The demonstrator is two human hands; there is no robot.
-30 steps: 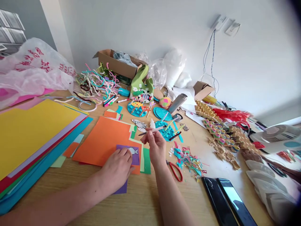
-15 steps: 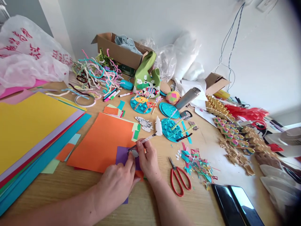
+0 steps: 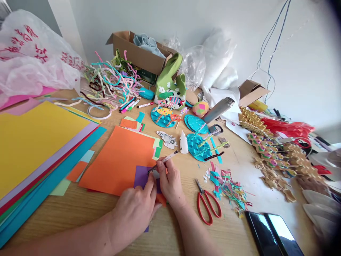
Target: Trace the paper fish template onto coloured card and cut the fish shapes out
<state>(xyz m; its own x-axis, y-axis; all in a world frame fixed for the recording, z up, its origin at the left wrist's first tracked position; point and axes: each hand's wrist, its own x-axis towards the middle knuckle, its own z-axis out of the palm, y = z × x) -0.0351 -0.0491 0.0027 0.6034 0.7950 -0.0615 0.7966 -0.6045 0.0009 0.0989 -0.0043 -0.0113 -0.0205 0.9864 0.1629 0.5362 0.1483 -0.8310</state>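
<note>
My right hand (image 3: 169, 181) grips a white-shafted pencil (image 3: 170, 155), its point down at the edge of a small whitish paper cutout (image 3: 156, 174). With bent fingers my left hand (image 3: 137, 204) presses the cutout against a piece of purple paper (image 3: 140, 175); the fingers cover part of it. Under the purple paper lies a large orange sheet (image 3: 117, 163). Fish drawings cut from paper (image 3: 167, 139) and a white glue bottle (image 3: 183, 143) are just beyond my hands. Red-handled scissors (image 3: 208, 204) lie to the right of my right wrist.
Stacked coloured sheets (image 3: 39, 142) fill the left. Pipe cleaners (image 3: 112, 80), a cardboard box (image 3: 138, 53) and a green bag (image 3: 170, 85) stand behind. Blue-painted discs (image 3: 198, 146), a metal flask (image 3: 220, 109), paper scraps (image 3: 229, 186) and two phones (image 3: 259, 231) lie rightward.
The view has shifted slightly, so things sit a little further right. The pencil's upper end has swung slightly left, its point staying by the cutout. Both hands keep their holds.
</note>
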